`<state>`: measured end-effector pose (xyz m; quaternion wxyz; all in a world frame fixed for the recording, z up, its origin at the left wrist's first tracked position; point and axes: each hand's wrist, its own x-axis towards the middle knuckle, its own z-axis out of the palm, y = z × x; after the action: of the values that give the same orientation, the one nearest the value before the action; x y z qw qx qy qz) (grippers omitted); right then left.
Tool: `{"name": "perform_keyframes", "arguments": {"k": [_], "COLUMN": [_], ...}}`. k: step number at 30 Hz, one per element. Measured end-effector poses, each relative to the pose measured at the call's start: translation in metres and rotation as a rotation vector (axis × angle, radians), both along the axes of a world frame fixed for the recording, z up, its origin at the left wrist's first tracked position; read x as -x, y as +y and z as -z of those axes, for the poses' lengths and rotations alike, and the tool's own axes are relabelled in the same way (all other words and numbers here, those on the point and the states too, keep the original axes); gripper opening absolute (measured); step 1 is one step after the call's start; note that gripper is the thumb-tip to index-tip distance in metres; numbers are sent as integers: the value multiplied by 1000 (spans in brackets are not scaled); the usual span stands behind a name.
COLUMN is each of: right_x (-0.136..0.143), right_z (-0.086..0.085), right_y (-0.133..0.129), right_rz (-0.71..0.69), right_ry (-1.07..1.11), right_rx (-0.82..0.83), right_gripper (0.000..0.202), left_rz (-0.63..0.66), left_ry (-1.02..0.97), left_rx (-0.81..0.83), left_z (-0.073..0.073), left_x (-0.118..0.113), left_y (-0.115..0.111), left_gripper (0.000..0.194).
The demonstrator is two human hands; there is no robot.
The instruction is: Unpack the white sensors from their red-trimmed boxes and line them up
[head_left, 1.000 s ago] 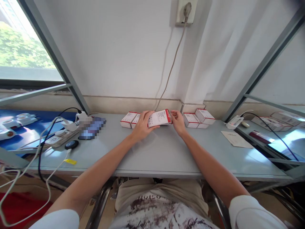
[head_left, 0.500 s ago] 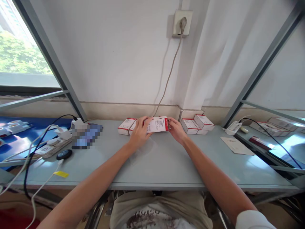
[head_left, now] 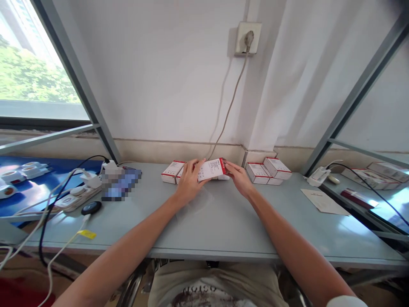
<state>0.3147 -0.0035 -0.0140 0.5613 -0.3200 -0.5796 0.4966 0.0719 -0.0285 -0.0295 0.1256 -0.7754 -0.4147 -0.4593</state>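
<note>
A small white cardboard box with a red end (head_left: pixel 211 169) is held tilted above the back of the grey table. My left hand (head_left: pixel 191 178) grips its left side, thumb along the top edge and fingers closed on it. At the box's red right end, the bent fingers of my right hand (head_left: pixel 235 174) press on the edge. Other white-and-red boxes (head_left: pixel 172 171) lie flat on the table behind and left of my left hand, partly covered by it. To the right of my right hand sits a further group of such boxes (head_left: pixel 258 172), one raised on top (head_left: pixel 277 167).
On the left are a phone with a blurred screen (head_left: pixel 121 183), a power strip (head_left: pixel 76 197), a black round device (head_left: pixel 91 207) and loose cables. A paper sheet (head_left: pixel 324 201) and a white adapter (head_left: pixel 318 176) lie right. Metal frame posts (head_left: pixel 348 98) flank the table (head_left: pixel 217 221).
The held box has tilted, its red right end now higher and its left end lower. Both hands stay on it. The whole view has shifted slightly.
</note>
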Motion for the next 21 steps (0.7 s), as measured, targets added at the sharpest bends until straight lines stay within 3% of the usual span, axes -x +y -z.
{"name": "perform_keyframes", "arguments": {"k": [11,18,21], "right_x": [-8,-5,-5], "right_z": [-1,5,8], "right_y": [2,7,10], "right_rz": [-82,11,55], "right_ry": [-48,-221,-229], "right_rx": [-10,-145,-178], "right_gripper": [33,22,26], "left_rz": [44,68,71], "left_ry": [71,134,146], "left_rx": [-60,-85,-70], "left_z": [-3,-5,-7], "left_x": [6,7,8], "left_y": [0,-2,-1], "left_gripper": [78,77,74]}}
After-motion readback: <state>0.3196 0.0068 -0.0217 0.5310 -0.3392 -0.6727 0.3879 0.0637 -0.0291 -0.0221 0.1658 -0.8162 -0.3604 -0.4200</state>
